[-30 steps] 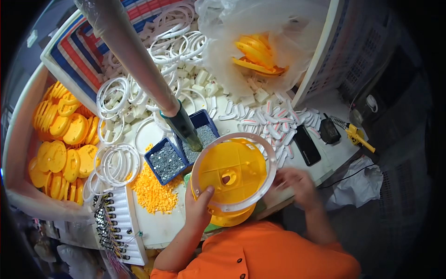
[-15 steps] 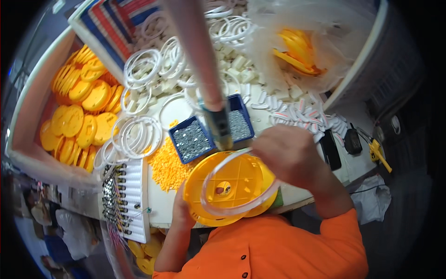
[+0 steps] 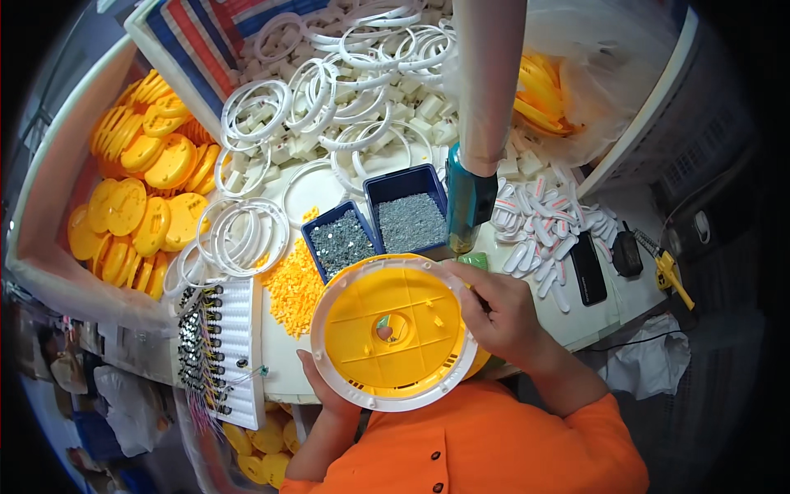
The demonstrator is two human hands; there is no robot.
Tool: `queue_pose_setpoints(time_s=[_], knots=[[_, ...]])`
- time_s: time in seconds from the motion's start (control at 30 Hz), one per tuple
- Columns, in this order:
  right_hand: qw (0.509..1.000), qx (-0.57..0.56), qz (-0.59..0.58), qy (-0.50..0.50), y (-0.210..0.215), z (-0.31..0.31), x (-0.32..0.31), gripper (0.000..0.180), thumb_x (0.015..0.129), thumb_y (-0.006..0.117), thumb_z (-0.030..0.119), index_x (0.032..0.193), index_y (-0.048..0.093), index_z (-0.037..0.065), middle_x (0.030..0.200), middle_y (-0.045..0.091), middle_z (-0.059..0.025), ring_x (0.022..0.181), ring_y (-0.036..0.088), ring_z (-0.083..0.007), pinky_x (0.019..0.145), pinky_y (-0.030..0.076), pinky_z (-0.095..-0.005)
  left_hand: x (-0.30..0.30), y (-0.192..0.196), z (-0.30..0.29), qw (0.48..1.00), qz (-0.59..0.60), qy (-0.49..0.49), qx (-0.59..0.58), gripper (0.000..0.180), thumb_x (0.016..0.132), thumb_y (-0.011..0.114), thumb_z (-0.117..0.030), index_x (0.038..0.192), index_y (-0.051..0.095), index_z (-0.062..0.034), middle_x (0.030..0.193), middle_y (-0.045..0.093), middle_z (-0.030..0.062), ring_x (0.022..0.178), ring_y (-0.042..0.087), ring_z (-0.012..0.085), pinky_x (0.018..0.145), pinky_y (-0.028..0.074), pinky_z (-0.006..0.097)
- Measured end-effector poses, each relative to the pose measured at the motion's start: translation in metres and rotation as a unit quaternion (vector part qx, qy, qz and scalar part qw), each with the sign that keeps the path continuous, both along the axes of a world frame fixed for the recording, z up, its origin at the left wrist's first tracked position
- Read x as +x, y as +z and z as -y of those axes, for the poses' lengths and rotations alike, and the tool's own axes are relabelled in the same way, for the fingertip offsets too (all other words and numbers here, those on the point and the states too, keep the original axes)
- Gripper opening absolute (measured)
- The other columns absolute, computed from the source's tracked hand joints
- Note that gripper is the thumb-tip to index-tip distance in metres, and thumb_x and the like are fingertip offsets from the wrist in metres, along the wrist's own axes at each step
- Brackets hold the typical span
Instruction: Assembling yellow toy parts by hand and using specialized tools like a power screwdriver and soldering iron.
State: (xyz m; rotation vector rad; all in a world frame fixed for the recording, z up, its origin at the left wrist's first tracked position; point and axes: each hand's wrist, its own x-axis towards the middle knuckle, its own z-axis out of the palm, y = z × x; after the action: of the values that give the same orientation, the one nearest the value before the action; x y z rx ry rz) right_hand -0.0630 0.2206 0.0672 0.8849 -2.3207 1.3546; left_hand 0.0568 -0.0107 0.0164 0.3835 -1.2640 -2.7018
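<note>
The yellow disc [image 3: 393, 331], now ringed in white, is being gripped from below by the left hand [image 3: 327, 393], while its right rim is being pinched by the right hand [image 3: 504, 314]. Since a moment ago, it is being held flatter, below the trays [image 3: 378, 222].

Two dark blue trays [image 3: 380, 226] of small grey screws sit side by side on the white table [image 3: 592, 317], with a heap of small yellow pieces [image 3: 294, 286] just to their left and a teal powered screwdriver [image 3: 469, 198] hanging upright at their right. Behind them lie loose white rings [image 3: 329, 99] and white clips [image 3: 539, 230], and yellow discs [image 3: 140, 189] fill a bin on the left. A black phone [image 3: 587, 267] lies near the table's right edge.
</note>
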Motion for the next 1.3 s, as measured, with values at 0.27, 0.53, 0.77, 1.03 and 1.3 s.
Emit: queue_pose_setpoints(time_s=[0.27, 0.53, 0.77, 1.03, 1.3], knots=[[0.994, 0.092, -0.038, -0.04, 0.01, -0.002, 0.003, 0.034, 0.09, 0.064, 0.003, 0.124, 0.069, 0.002, 0.074, 0.068, -0.0145, 0.059, 0.067, -0.0277, 0.055, 0.052, -0.0371, 0.0, -0.011, -0.003, 0.994, -0.104, -0.033, -0.011, 0.094, 0.097, 0.024, -0.079, 0.161, 0.025, -0.0088, 0.161, 0.035, 0.0158, 0.144, 0.042, 0.0337, 0.117, 0.038, 0.049], [0.981, -0.004, 0.184, 0.054, -0.011, -0.02, -0.006, 0.027, 0.098, 0.06, 0.016, 0.118, 0.069, 0.0, 0.07, 0.064, -0.0061, 0.064, 0.063, -0.0134, 0.057, 0.048, -0.0307, -0.004, 0.022, -0.003, 0.991, -0.102, 0.009, -0.087, 0.062, 0.1, 0.052, -0.033, 0.146, 0.042, 0.0068, 0.135, 0.058, 0.0181, 0.124, 0.059, 0.0262, 0.104, 0.048, 0.04], [0.897, -0.202, 0.331, 0.214, -0.003, -0.006, 0.012, 0.029, 0.1, 0.063, 0.027, 0.105, 0.064, -0.001, 0.085, 0.065, 0.0002, 0.077, 0.057, -0.0065, 0.069, 0.049, -0.0253, -0.021, 0.001, 0.031, 0.938, -0.009, 0.018, -0.347, 0.043, 0.108, 0.05, -0.025, 0.138, 0.05, 0.0057, 0.129, 0.062, 0.0113, 0.113, 0.062, 0.0166, 0.098, 0.05, 0.032], [0.87, 0.005, 0.426, 0.248, -0.015, -0.017, 0.015, 0.036, 0.093, 0.071, 0.021, 0.12, 0.066, -0.002, 0.103, 0.074, -0.0074, 0.087, 0.07, -0.0132, 0.079, 0.056, -0.0292, -0.024, 0.019, 0.046, 0.962, -0.099, 0.051, -0.251, 0.046, 0.108, 0.052, -0.029, 0.139, 0.051, 0.005, 0.125, 0.064, 0.0095, 0.113, 0.06, 0.0154, 0.097, 0.048, 0.029], [0.894, -0.071, 0.415, 0.153, -0.015, -0.008, 0.005, 0.027, 0.102, 0.063, 0.017, 0.116, 0.069, -0.006, 0.108, 0.072, -0.0056, 0.097, 0.065, -0.0096, 0.086, 0.052, -0.0249, -0.025, 0.026, 0.032, 0.899, -0.048, -0.111, -0.421, 0.034, 0.109, 0.051, -0.024, 0.124, 0.064, 0.0036, 0.11, 0.069, 0.0058, 0.1, 0.063, 0.0107, 0.088, 0.05, 0.026]])
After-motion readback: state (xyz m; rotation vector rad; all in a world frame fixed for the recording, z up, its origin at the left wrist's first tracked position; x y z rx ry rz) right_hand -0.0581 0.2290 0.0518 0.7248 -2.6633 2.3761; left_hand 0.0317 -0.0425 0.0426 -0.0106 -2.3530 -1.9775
